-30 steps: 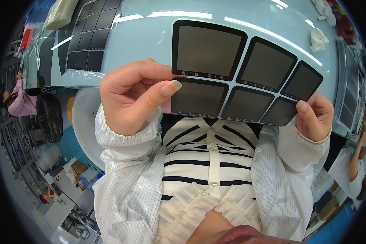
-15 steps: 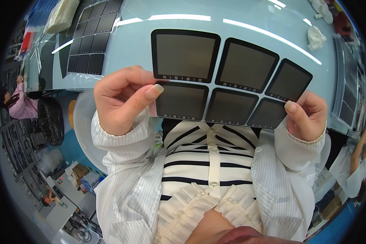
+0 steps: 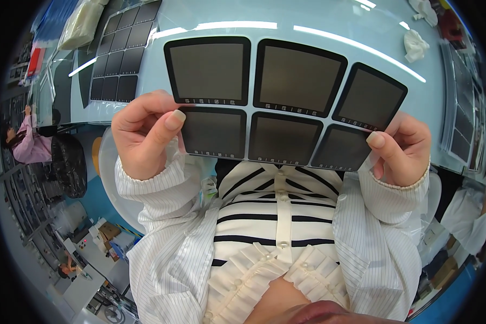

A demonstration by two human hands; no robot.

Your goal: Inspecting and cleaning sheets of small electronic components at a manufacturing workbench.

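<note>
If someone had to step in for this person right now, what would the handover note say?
Left hand: pinches the left edge of a clear sheet of six dark square panels, thumb on the lower left panel.
Right hand: pinches the sheet's lower right corner, thumb on the lower right panel.
The sheet is held up off the pale blue table, two rows of three, tilted slightly down to the right.
Another sheet of dark panels lies flat on the table at upper left; crumpled white wipes lie at upper right.
Done: the sheet is lifted and spread between both hands.
Left: it has not been set down anywhere.
</note>
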